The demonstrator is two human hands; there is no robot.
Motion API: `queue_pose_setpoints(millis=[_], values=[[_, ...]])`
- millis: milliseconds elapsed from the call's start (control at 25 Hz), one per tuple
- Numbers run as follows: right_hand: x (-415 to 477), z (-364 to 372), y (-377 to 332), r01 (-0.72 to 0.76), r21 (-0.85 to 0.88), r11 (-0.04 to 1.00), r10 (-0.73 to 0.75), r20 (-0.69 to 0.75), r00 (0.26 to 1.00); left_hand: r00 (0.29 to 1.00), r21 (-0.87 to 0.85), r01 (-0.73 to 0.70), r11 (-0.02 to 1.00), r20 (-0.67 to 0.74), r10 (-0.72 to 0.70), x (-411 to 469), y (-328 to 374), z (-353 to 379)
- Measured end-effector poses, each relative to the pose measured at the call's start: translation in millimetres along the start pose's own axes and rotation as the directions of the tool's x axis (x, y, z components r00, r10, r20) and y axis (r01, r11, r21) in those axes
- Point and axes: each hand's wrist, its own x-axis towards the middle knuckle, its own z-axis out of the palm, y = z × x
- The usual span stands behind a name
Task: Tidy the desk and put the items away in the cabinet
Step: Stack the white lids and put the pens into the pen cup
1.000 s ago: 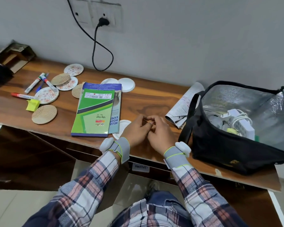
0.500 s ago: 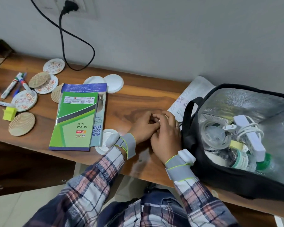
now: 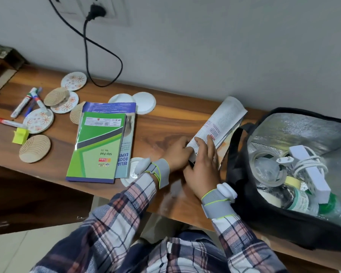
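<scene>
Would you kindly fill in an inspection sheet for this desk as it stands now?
Surface: wooden desk, crowded at left and right.
Job's things: two stacked pads, markers, round coasters, white lids, a folded paper beside the bag.
Clutter: open black bag holding a power strip, tape roll and bottle; yellow block by the coasters.
Grips: right hand lies flat on the folded paper; left hand at its near corner, fingers hidden.
Cables: black cable plugged into the wall socket, looping down to the desk's back edge; white cord coiled in the bag.
Surroundings: grey wall; wooden rack at far left.
</scene>
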Motion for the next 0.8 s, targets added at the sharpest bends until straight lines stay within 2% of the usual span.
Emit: queue_pose_setpoints(millis=[120, 280, 400, 520, 640, 800], values=[[-4, 3, -16, 0.054, 0.024, 0.998, -0.054, -0.023, 0.998, 0.999, -0.129, 0.034, 0.991, -0.009, -0.035, -19, -7, -13], [-16, 9, -37, 0.14, 0.109, 0.984, -0.137, -0.03, 0.99, 0.998, -0.048, -0.045, 0.998, 0.035, 0.046, -40, -24, -33], [-24, 24, -60, 0.23, 0.119, 0.966, -0.23, -0.014, 0.973, 0.996, -0.028, -0.042, 0.999, -0.074, 0.039, -59, -46, -58], [-30, 40, -82, 0.298, 0.141, 0.944, -0.307, 0.046, 0.951, 0.991, -0.038, -0.068, 0.997, -0.121, 0.063, -76, -63, -83], [-33, 56, -99, 0.311, 0.133, 0.941, -0.326, 0.112, 0.939, 0.983, -0.058, -0.086, 0.995, -0.168, 0.075, -89, -75, -102], [-33, 74, -118, 0.308, 0.128, 0.943, -0.326, 0.156, 0.932, 0.919, -0.045, -0.071, 0.996, -0.391, 0.048, -100, -97, -131]])
